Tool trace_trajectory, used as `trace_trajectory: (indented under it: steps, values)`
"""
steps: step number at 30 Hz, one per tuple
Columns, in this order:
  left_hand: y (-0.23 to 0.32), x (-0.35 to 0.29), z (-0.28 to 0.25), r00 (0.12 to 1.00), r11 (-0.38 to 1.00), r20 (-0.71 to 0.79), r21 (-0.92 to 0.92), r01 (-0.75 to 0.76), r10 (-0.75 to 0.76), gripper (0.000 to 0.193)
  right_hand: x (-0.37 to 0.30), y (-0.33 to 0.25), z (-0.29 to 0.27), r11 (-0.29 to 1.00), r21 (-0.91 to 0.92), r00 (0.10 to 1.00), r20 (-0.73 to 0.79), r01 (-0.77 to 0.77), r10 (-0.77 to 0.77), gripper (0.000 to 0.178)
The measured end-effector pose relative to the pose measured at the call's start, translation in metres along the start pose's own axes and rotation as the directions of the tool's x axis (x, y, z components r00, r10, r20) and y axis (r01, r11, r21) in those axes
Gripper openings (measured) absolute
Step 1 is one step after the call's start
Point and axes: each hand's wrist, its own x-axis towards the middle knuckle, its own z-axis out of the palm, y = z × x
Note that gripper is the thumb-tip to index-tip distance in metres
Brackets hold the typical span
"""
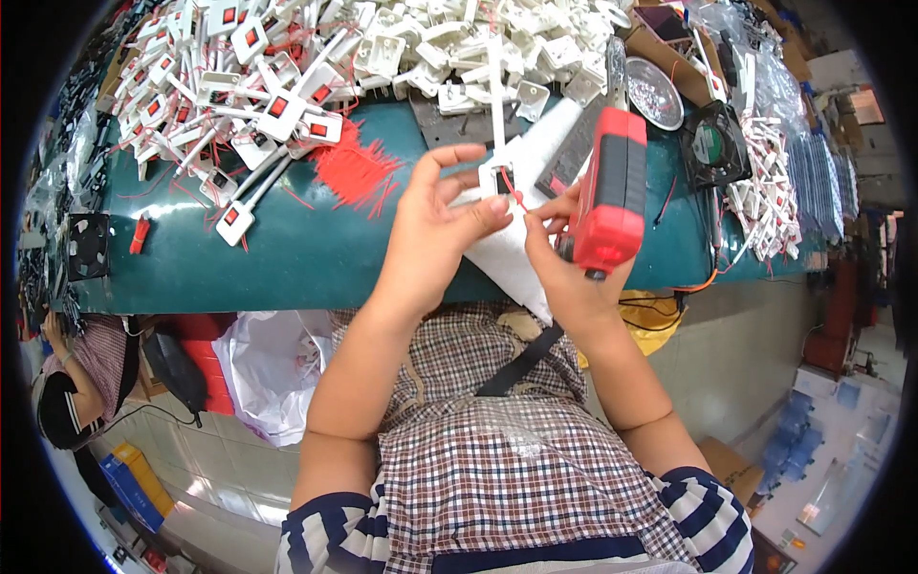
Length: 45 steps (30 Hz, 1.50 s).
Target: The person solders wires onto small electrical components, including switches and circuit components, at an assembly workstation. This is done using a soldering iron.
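My left hand [430,230] is closed on a white plastic switch housing [490,176], its thumb at the lower edge. From the housing a white tube [496,91] points away from me, and a dark part shows in its opening. A thin red wire [513,188] loops out toward my right hand [579,273], whose thumb and finger pinch together at its end. A red-and-black power tool [620,187] lies against that hand and hides some fingers; its full grip cannot be made out. Beneath both hands is a white cloth [502,266].
Finished-looking white switch pieces with red rockers [282,107] heap at far left, beside bare white housings [435,43]. Cut red wires [359,170] lie on the green table [287,263]. A metal dish [653,93] and black fan [715,143] stand right. Another person's arm [84,387] shows at left.
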Motion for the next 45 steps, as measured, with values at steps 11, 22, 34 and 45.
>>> trace_trajectory:
  steps: [11,22,34,45]
  values:
    - [0.007,0.021,0.016,0.994,0.917,-0.102,0.398,0.018,0.025,0.037,0.015,0.007,-0.002,0.967,0.141,0.976,-0.019,-0.211,0.216,0.044]
    - [0.005,0.020,0.003,0.826,0.128,0.194,0.944,-0.304,0.528,0.015,0.012,0.024,0.003,0.964,0.112,0.968,-0.052,-0.240,0.247,0.044]
    - [0.006,0.035,-0.010,0.897,0.518,0.297,0.738,-0.433,0.327,0.013,0.017,0.015,0.002,0.972,0.096,0.974,-0.051,-0.216,0.221,0.039]
    - [-0.001,0.038,-0.008,0.986,0.812,-0.043,0.574,-0.109,0.162,0.011,0.018,-0.007,-0.040,0.978,0.102,0.983,0.048,-0.182,0.178,0.036]
